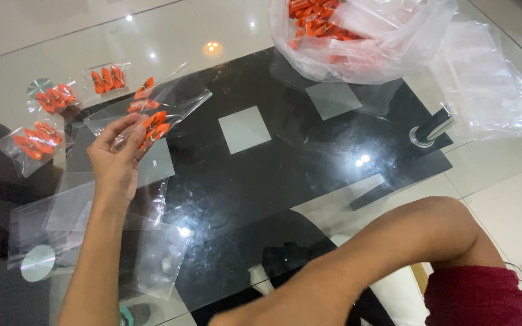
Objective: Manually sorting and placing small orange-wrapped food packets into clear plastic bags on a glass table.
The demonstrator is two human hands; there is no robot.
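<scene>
the left hand (116, 158) pinched a clear sleeve (152, 108) holding orange clips (152, 125), raised above the glass table (285, 181). the right hand was out of view, so its state couldn't be told. filled packets (31, 140) lay left; a bag of clips (357, 36) sat beyond.

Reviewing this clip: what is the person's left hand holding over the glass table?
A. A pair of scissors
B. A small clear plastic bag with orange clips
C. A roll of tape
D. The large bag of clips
B. The left hand grips a small clear plastic bag with orange clips at its mouth, while the large bag of clips sits untouched at the far side of the glass table.
</scene>
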